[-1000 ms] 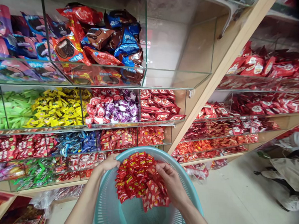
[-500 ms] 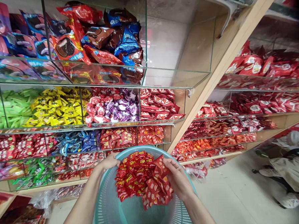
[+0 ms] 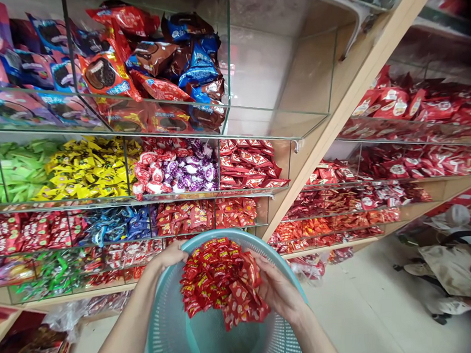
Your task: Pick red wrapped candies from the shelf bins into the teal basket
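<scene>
A teal plastic basket (image 3: 158, 317) with perforated walls is held low in front of the shelves. My left hand (image 3: 172, 256) is closed around its far left rim. Inside the basket lies a heap of small shiny red sweets (image 3: 207, 278) with yellow lettering. Against them, on the right, sit red patterned candy packets (image 3: 244, 305). My right hand (image 3: 276, 287) reaches over the basket's right side, its fingers loosely curved and touching the edge of these packets. Some of its fingers are partly hidden and slightly blurred.
Glass-fronted shelves ahead hold yellow-wrapped sweets (image 3: 89, 168), red and purple round sweets (image 3: 175, 166) and cookie packs (image 3: 104, 73). A slanting wooden upright (image 3: 308, 146) divides them from more red packets on the right. A seated person (image 3: 448, 270) is at the far right.
My right hand has turned and its fingers have loosened; the packet at its fingertips has dropped slightly left onto the pile. My left hand keeps its place on the rim.
</scene>
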Demonstrator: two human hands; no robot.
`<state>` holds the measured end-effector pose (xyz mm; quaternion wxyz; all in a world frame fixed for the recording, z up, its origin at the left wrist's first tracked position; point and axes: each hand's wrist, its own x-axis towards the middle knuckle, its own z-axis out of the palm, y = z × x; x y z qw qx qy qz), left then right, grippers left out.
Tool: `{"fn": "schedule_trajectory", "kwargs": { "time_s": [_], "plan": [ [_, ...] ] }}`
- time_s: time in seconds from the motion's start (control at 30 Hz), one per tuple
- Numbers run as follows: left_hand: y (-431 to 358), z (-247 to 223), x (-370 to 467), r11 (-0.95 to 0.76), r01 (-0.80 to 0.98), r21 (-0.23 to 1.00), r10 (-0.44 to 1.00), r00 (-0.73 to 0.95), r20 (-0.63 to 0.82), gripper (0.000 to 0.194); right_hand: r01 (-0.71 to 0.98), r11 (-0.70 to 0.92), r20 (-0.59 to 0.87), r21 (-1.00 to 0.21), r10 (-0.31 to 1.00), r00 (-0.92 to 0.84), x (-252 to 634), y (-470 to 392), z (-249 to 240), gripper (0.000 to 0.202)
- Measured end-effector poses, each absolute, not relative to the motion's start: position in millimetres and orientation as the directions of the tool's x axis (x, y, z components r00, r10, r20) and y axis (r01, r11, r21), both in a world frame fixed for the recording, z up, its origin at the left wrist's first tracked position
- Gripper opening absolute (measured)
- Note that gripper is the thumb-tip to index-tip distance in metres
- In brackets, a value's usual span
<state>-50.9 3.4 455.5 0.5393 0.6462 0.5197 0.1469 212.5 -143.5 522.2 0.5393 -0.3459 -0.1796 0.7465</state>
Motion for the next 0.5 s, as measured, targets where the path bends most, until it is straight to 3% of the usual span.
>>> {"fn": "schedule_trajectory", "kwargs": {
  "time_s": [0.5],
  "plan": [
    [1.5, 457.3, -50.1, 0.147, 0.53, 0.835, 0.828, 0.396, -0.397, 0.024, -0.712, -0.487, -0.25, -0.506, 0.873, -0.419, 187.5, -156.9, 526.8, 0.036]
  ]
}}
